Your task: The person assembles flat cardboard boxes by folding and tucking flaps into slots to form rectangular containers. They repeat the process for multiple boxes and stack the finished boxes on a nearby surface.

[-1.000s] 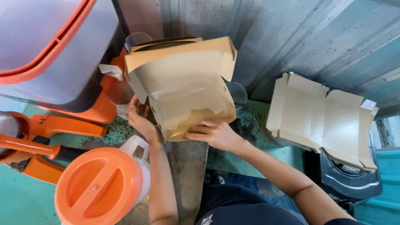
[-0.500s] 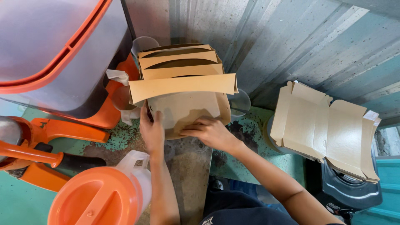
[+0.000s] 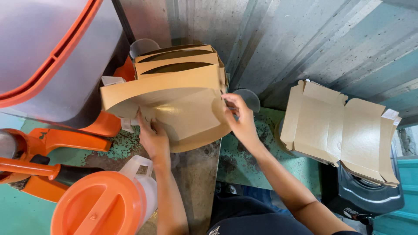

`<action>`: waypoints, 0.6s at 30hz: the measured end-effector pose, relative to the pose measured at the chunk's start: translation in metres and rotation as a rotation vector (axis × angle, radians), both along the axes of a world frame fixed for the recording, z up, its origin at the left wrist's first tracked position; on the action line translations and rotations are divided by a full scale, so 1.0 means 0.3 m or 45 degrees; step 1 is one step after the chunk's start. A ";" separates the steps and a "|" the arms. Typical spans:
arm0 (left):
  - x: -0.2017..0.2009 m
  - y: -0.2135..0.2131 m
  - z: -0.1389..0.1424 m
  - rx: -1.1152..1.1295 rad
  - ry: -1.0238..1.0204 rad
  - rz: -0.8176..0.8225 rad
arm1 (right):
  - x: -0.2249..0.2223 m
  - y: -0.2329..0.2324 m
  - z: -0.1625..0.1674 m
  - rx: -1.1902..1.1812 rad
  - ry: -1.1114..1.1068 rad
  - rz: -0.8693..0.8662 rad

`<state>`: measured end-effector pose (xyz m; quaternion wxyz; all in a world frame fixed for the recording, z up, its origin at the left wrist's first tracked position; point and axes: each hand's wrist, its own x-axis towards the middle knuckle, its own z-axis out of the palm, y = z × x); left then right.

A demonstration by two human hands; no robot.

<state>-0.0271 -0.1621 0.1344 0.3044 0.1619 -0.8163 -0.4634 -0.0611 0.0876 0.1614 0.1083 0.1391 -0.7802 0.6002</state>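
Observation:
A brown cardboard box (image 3: 187, 113) lies half folded in front of me, its flaps bent up over a worn green and metal table (image 3: 244, 161). My left hand (image 3: 152, 137) grips the box's lower left edge. My right hand (image 3: 241, 119) pinches the right side flap near its top corner. More folded brown boxes (image 3: 176, 58) stand stacked just behind it, against the corrugated metal wall.
A pile of flat unfolded cardboard boxes (image 3: 344, 128) rests on a dark stool (image 3: 370, 196) at the right. A large clear tub with an orange rim (image 3: 52, 56) fills the upper left. An orange-lidded jug (image 3: 98, 206) stands at the lower left, beside orange-handled tools (image 3: 48, 167).
The box has been turned and bent further, and its flap now curves over the front. My right hand moved from the box's lower middle up to the right flap.

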 end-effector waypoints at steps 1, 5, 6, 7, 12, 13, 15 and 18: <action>-0.003 -0.005 -0.011 0.006 -0.100 0.024 | 0.036 -0.010 -0.003 0.014 0.017 -0.024; -0.005 -0.009 -0.064 -0.070 -0.221 0.026 | 0.047 -0.018 -0.021 0.085 0.029 -0.167; -0.008 -0.006 -0.077 -0.112 -0.176 0.003 | 0.034 -0.016 -0.029 0.099 0.041 -0.212; -0.012 -0.003 -0.089 -0.145 -0.120 -0.005 | 0.014 -0.014 -0.036 0.115 0.057 -0.257; -0.075 -0.019 -0.130 -0.314 -0.178 0.029 | -0.082 -0.020 -0.048 0.032 0.115 -0.343; -0.094 -0.029 -0.133 -0.374 -0.182 0.057 | -0.092 -0.038 -0.047 0.014 0.108 -0.365; -0.124 -0.043 -0.138 -0.500 -0.188 0.108 | -0.091 -0.071 -0.046 -0.008 0.090 -0.400; -0.136 -0.054 -0.130 -0.401 -0.177 0.105 | -0.087 -0.090 -0.041 -0.063 0.090 -0.418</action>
